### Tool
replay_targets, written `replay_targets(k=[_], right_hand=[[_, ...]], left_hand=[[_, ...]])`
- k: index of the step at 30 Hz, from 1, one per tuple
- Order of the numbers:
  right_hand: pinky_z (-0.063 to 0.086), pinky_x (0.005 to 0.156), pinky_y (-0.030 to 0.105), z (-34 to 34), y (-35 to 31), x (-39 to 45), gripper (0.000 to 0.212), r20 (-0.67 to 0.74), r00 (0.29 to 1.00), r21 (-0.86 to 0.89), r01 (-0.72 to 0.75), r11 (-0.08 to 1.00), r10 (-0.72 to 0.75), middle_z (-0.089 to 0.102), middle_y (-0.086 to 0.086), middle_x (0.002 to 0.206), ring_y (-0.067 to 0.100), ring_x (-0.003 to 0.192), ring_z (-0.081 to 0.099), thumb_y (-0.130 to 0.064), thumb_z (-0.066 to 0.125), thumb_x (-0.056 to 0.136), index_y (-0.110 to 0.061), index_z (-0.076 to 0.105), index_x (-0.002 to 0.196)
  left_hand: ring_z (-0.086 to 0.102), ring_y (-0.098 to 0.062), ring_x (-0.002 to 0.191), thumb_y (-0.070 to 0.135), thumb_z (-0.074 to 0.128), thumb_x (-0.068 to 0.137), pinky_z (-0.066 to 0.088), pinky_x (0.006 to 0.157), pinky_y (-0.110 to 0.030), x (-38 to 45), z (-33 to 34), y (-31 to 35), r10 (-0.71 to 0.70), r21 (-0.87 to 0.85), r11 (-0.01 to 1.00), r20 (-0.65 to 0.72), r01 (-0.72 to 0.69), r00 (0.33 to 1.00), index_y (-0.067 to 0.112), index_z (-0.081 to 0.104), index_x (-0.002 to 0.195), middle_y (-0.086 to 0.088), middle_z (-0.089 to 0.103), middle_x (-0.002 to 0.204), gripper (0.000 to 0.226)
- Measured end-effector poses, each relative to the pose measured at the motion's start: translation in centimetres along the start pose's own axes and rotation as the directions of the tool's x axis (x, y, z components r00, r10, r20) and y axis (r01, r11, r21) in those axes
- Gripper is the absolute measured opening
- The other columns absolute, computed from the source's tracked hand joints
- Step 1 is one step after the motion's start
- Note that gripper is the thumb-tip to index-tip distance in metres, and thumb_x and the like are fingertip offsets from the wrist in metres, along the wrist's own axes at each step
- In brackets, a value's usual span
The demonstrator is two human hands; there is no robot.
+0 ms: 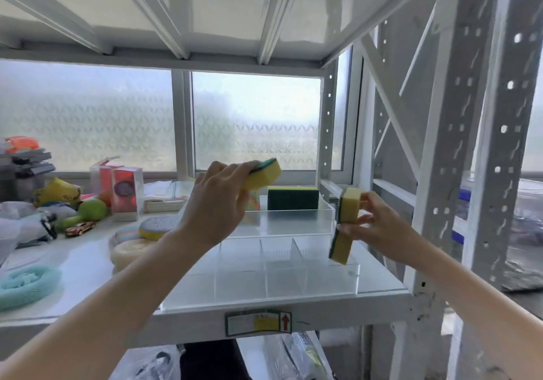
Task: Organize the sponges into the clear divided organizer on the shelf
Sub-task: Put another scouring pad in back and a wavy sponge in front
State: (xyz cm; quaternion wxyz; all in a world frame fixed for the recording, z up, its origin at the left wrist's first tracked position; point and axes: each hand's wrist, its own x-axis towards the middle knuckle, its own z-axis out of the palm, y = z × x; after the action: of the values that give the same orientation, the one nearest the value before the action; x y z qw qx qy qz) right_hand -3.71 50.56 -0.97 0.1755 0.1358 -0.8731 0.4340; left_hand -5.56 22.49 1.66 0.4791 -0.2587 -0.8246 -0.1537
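So both hands are busy: left hand (219, 200) pinches a sponge (262, 177) over the organizer (264, 268)'s 12 o'clock side, right hand (374, 227) grips two more sponges (345, 224) upright at 3 o'clock. I'd drop them on edge into separate slots, green sides matching, without nudging the dividers.

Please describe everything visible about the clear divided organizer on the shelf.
The clear divided organizer looks like transparent acrylic. It rests flat on the white shelf, near its right end. Thin clear walls split the front into small compartments; the back is one wide section. One yellow-green sponge stands at its right edge, steadied by the right hand. The small compartments look empty.
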Motion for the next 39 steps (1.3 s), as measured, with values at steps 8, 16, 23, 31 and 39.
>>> replay_targets(k=[8, 16, 23, 31, 39], right_hand=[[0.052, 0.093, 0.047, 0.6, 0.3, 0.0, 0.083, 0.142, 0.987, 0.488, -0.007, 0.873, -0.072, 0.048, 0.012, 0.118, 0.03, 0.105, 0.059, -0.026, 0.077, 0.059, -0.042, 0.038, 0.129], [0.049, 0.097, 0.043, 1.6, 1.8, 0.8, 0.077, 0.188, 0.981, 0.436, -0.051, 0.898, -0.036, 0.06, 0.008, 0.104, 0.027, 0.104, 0.058, -0.022, 0.082, 0.049, -0.024, 0.049, 0.118], [0.056, 0.081, 0.03, 1.8, 3.1, 0.2, 0.085, 0.201, 0.979, 0.375, -0.056, 0.925, -0.022, 0.058, 0.012, 0.107, 0.024, 0.099, 0.062, -0.025, 0.082, 0.049, -0.02, 0.042, 0.124], [0.056, 0.073, 0.025, 1.6, 2.7, 0.2, 0.068, 0.254, 0.964, 0.316, -0.003, 0.949, -0.082, 0.053, 0.018, 0.11, 0.018, 0.089, 0.064, -0.001, 0.078, 0.062, -0.02, 0.045, 0.119], [0.053, 0.085, 0.029, 0.8, 0.9, 0.1, 0.04, 0.261, 0.961, -0.343, 0.179, 0.922, -0.09, 0.045, -0.007, 0.109, 0.015, 0.098, 0.051, -0.03, 0.07, 0.073, -0.031, 0.051, 0.108]], left_hand=[[0.056, -0.027, 0.101, 0.01, 0.062, 0.08, 0.045, 0.077, -0.041, -1.0, 1.2, 0.7, 0.08, 0.104, 0.991, 0.038, -0.083, 0.996, 0.021, 0.054, 0.127, 0.002, 0.066, 0.119, 0.048], [0.056, -0.028, 0.101, 0.007, 0.065, 0.078, 0.045, 0.078, -0.042, -1.2, 1.0, 0.5, 0.083, 0.11, 0.99, 0.032, -0.086, 0.996, 0.019, 0.054, 0.127, 0.001, 0.066, 0.118, 0.051], [0.055, -0.027, 0.097, 0.006, 0.066, 0.077, 0.044, 0.076, -0.04, -1.8, 1.3, -0.2, 0.084, 0.115, 0.99, 0.027, -0.087, 0.996, 0.02, 0.054, 0.127, 0.002, 0.067, 0.116, 0.053], [0.056, -0.028, 0.097, 0.008, 0.064, 0.078, 0.047, 0.078, -0.044, -2.0, 2.0, -0.6, 0.083, 0.102, 0.991, 0.028, -0.085, 0.996, 0.02, 0.053, 0.127, 0.001, 0.067, 0.116, 0.052], [0.056, -0.029, 0.095, 0.006, 0.066, 0.076, 0.047, 0.077, -0.045, -2.4, 1.8, -0.9, 0.086, 0.103, 0.991, 0.03, -0.088, 0.996, 0.02, 0.054, 0.126, 0.001, 0.067, 0.115, 0.053]])
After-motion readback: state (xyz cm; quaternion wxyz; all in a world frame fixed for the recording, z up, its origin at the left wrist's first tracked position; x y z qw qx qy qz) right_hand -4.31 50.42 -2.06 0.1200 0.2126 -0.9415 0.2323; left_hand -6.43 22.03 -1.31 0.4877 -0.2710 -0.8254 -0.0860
